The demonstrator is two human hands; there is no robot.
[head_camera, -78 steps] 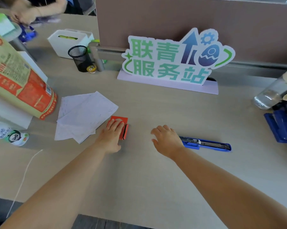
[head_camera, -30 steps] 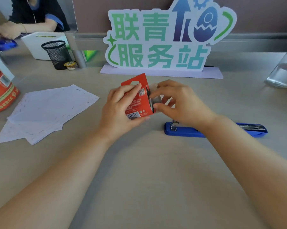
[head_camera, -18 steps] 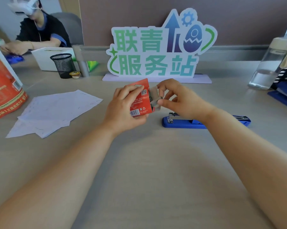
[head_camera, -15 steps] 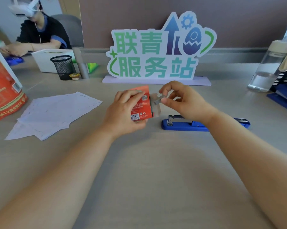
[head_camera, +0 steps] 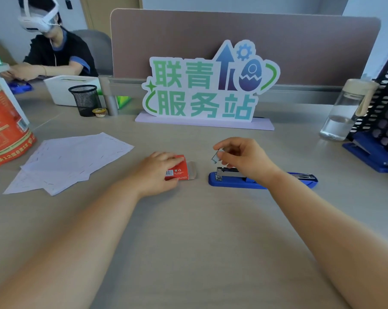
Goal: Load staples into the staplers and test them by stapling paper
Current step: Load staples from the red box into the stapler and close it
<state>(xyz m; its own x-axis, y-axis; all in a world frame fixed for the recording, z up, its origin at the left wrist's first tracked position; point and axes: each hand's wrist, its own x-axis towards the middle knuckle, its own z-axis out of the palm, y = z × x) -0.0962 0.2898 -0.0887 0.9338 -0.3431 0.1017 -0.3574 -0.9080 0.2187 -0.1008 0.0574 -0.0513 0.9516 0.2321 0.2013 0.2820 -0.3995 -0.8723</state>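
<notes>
At the far left an orange bag (head_camera: 3, 130) stands on the desk (head_camera: 188, 241). Just beside it lies a loose pile of paper sheets (head_camera: 70, 161), fanned out flat. Behind the sheets we see a black mesh cup (head_camera: 85, 99) and a white box (head_camera: 61, 90), with another person (head_camera: 54, 52) seated at the far side.

Our left hand (head_camera: 159, 172) rests on the desk and holds the red staple box (head_camera: 177, 170), fingers curved over its top. The box lies on its side, and its pale inner tray (head_camera: 192, 172) sticks out of the right end.

Behind the hands a big cut-out sign (head_camera: 211, 85) stands upright against the divider.

Our right hand (head_camera: 244, 159) is raised a little off the desk, thumb and forefinger pinching a short strip of staples (head_camera: 215, 156) tilted on end. It hovers just above the left end of the blue stapler (head_camera: 262, 180), apart from it. The stapler lies lengthwise on the desk near the red box, its metal channel showing at that end; our wrist hides its middle.

Further right a clear water bottle (head_camera: 342, 114) stands beside a blue rack (head_camera: 380, 121).
</notes>
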